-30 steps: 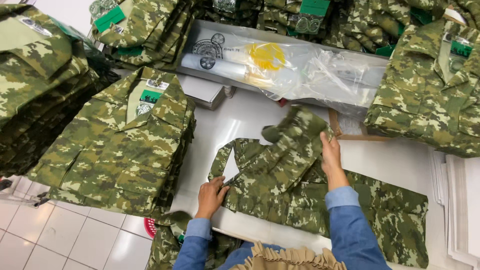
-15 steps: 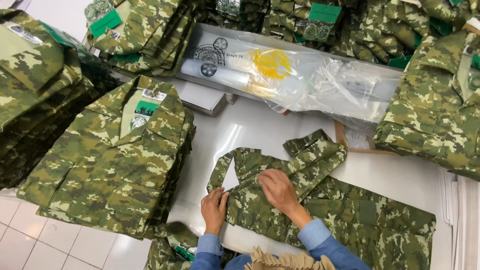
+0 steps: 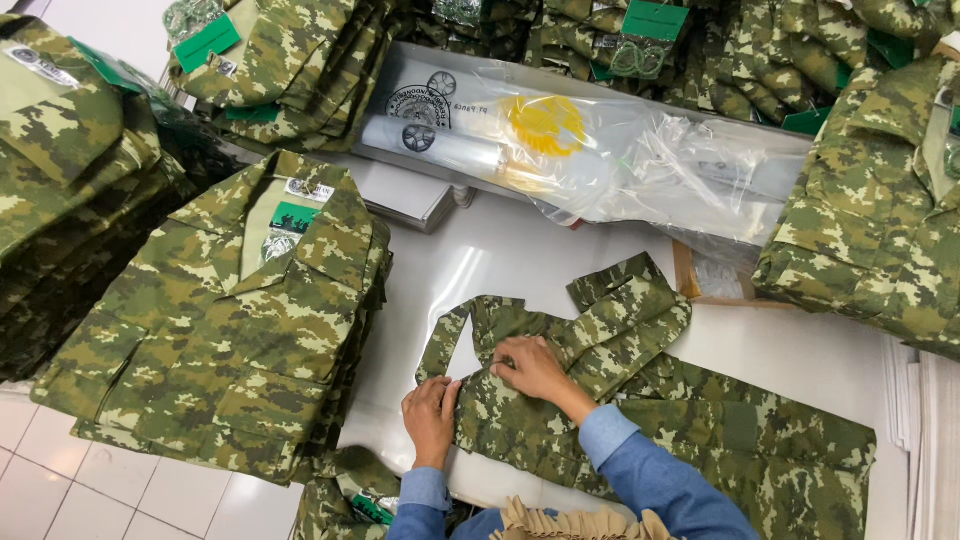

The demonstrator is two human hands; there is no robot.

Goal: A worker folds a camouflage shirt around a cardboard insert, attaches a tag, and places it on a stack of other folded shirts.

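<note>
Two hands work on one green-and-tan camouflage cloth jacket [image 3: 640, 420] lying flat on the white glossy tabletop [image 3: 520, 250], and every place below is given from that jacket. Far to its left, a tall stack of folded camouflage jackets [image 3: 230, 320] sits collar-up with green card tags showing, likely so each piece can be counted and lifted off in order. At the jacket's left edge the left hand [image 3: 432, 418] lies palm down, fingers nearly straight and together, gripping nothing, pinning the cloth so it does not slide. Just right of it, over the jacket's chest, the right hand [image 3: 535, 368] presses with curled fingers; whether they pinch a fold or only flatten it is hard to tell from this angle. One sleeve is folded across the front, above that hand. Beyond the jacket, clear plastic bags [image 3: 600, 150] lie within reach. To the right, another camouflage pile [image 3: 880, 230] overhangs the table.
</note>
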